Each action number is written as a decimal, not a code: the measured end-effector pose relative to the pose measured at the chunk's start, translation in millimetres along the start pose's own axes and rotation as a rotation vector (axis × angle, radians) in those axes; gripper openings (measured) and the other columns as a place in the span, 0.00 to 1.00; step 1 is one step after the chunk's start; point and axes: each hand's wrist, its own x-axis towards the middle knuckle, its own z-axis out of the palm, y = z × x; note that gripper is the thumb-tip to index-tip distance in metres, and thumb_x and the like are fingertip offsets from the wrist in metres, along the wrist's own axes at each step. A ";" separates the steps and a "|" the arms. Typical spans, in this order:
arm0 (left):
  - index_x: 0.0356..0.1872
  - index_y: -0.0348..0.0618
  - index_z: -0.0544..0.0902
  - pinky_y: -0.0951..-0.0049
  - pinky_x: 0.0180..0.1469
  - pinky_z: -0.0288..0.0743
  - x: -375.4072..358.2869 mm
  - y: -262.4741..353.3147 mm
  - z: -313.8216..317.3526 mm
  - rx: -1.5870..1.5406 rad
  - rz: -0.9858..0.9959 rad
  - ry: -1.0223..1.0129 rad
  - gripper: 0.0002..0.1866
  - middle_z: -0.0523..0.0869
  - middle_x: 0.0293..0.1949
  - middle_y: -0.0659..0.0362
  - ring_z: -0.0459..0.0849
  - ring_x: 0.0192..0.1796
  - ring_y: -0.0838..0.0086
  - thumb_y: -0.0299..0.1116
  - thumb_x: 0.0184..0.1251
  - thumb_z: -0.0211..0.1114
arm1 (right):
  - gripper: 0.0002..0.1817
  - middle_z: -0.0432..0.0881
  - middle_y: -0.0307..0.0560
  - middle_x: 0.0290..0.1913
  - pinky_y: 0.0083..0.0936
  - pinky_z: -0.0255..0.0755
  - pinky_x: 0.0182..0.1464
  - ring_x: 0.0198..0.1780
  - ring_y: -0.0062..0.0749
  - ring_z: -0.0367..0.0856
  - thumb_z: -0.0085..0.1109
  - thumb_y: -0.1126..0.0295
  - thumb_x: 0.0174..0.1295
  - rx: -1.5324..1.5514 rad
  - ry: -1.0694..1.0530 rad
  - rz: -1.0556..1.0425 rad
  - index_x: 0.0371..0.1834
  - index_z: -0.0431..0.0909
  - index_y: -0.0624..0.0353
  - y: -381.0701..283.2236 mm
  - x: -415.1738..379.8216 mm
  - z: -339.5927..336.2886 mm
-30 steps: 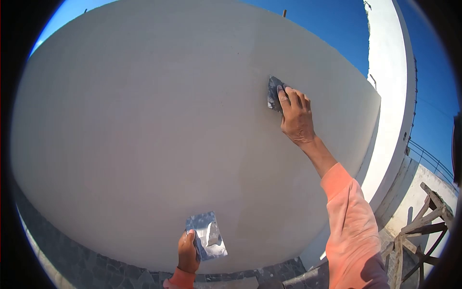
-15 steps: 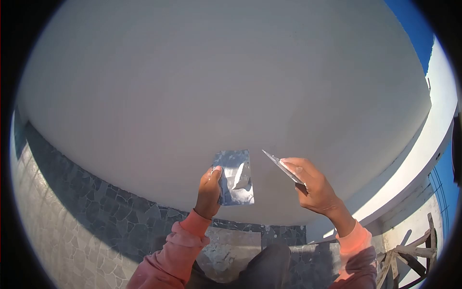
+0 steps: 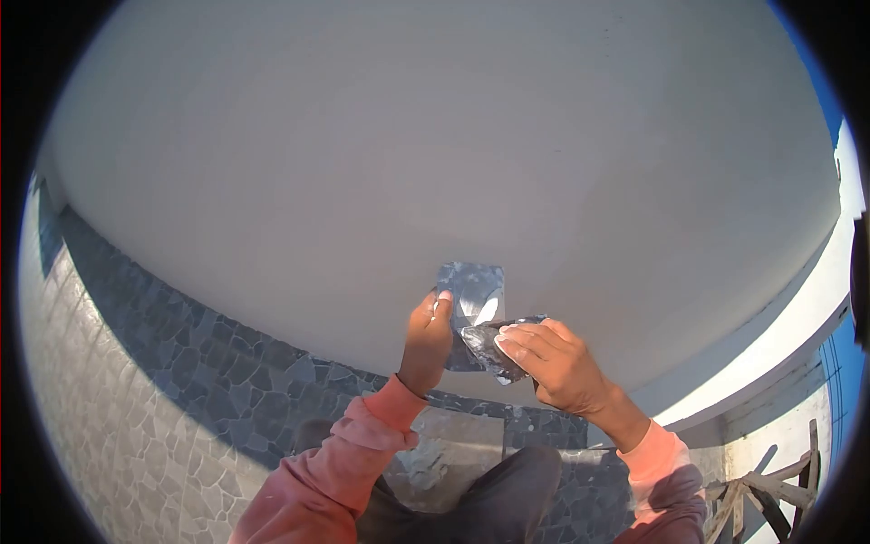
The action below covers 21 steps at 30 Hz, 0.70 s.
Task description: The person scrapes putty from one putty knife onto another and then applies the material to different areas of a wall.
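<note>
My left hand (image 3: 426, 343) grips a flat metal putty plate (image 3: 471, 276) by its left edge, thumb on the front face. A white smear of putty (image 3: 490, 310) lies on the plate. My right hand (image 3: 569, 374) is closed on a thin metal putty scraper (image 3: 483, 344), fingers laid flat along its face. The scraper is tilted and overlaps the plate's lower right part, hiding that corner. Both tools are in front of the smooth pale wall (image 3: 362, 163).
Dark irregular stone paving (image 3: 227, 381) runs along the wall's foot. A pale, stained board (image 3: 453, 435) lies between my knees. At lower right stands a rough wooden frame (image 3: 770, 490), near a white curved ledge (image 3: 752, 363).
My right hand has swung left and down, bringing the scraper from beside the plate to over its lower right part. The plate has shifted slightly right and up in view.
</note>
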 end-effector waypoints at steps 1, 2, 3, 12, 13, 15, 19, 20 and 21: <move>0.37 0.38 0.76 0.76 0.34 0.63 0.2 1.7 0.1 0.046 0.024 0.005 0.14 0.68 0.27 0.69 0.63 0.31 0.83 0.37 0.81 0.51 | 0.25 0.84 0.49 0.54 0.38 0.73 0.56 0.57 0.41 0.82 0.61 0.82 0.49 0.009 -0.022 -0.004 0.55 0.79 0.62 1.1 -0.9 3.9; 0.37 0.37 0.76 0.76 0.34 0.63 -0.1 5.5 -0.4 0.095 0.013 0.011 0.14 0.68 0.26 0.68 0.63 0.31 0.83 0.36 0.80 0.51 | 0.25 0.84 0.49 0.54 0.37 0.73 0.56 0.57 0.41 0.82 0.62 0.82 0.49 0.019 -0.044 -0.008 0.55 0.79 0.61 2.8 -0.4 5.6; 0.37 0.37 0.76 0.75 0.34 0.63 -0.5 9.2 -0.6 0.144 0.004 0.016 0.14 0.68 0.26 0.67 0.64 0.31 0.83 0.36 0.80 0.51 | 0.25 0.84 0.48 0.54 0.37 0.73 0.56 0.56 0.40 0.82 0.62 0.81 0.49 0.036 -0.088 -0.013 0.55 0.79 0.61 5.3 1.1 5.6; 0.32 0.40 0.74 0.75 0.31 0.60 3.1 1.6 -3.4 0.010 0.021 0.046 0.15 0.67 0.24 0.69 0.63 0.28 0.83 0.36 0.80 0.51 | 0.28 0.85 0.45 0.52 0.35 0.76 0.50 0.51 0.42 0.83 0.55 0.87 0.52 0.476 -0.410 0.188 0.58 0.80 0.56 32.5 3.9 -74.9; 0.32 0.41 0.74 0.75 0.31 0.59 -3.8 9.8 -2.1 -0.002 0.001 0.047 0.14 0.66 0.23 0.70 0.62 0.28 0.84 0.36 0.80 0.51 | 0.27 0.85 0.46 0.52 0.34 0.76 0.47 0.48 0.43 0.83 0.53 0.88 0.53 0.449 -0.314 0.213 0.58 0.79 0.57 33.0 6.9 -103.9; 0.31 0.44 0.73 0.77 0.31 0.57 -8.5 17.9 4.3 -0.046 -0.017 0.055 0.14 0.63 0.24 0.71 0.59 0.28 0.86 0.37 0.80 0.51 | 0.27 0.85 0.46 0.47 0.30 0.76 0.44 0.41 0.40 0.82 0.51 0.89 0.55 0.341 -0.101 0.251 0.58 0.79 0.58 40.1 24.7 -165.9; 0.32 0.45 0.74 0.79 0.30 0.56 -1.3 8.0 -5.2 -0.072 -0.050 0.018 0.13 0.63 0.25 0.71 0.58 0.28 0.86 0.36 0.80 0.50 | 0.20 0.79 0.46 0.31 0.25 0.72 0.41 0.32 0.30 0.72 0.50 0.85 0.60 -0.095 0.310 0.411 0.55 0.79 0.62 64.5 69.3 -262.5; 0.32 0.45 0.74 0.79 0.30 0.56 -2.7 12.3 -4.5 -0.074 -0.067 0.007 0.13 0.63 0.26 0.71 0.58 0.28 0.86 0.36 0.80 0.50 | 0.18 0.79 0.46 0.31 0.25 0.72 0.41 0.32 0.30 0.72 0.49 0.83 0.62 -0.223 0.410 0.435 0.55 0.79 0.62 71.2 80.6 -280.2; 0.32 0.45 0.74 0.79 0.30 0.55 -4.0 14.4 -3.6 -0.075 -0.084 -0.004 0.13 0.63 0.26 0.71 0.58 0.28 0.86 0.36 0.80 0.50 | 0.19 0.80 0.47 0.32 0.26 0.73 0.42 0.32 0.32 0.73 0.48 0.83 0.62 -0.320 0.442 0.435 0.55 0.79 0.62 83.7 88.0 -297.2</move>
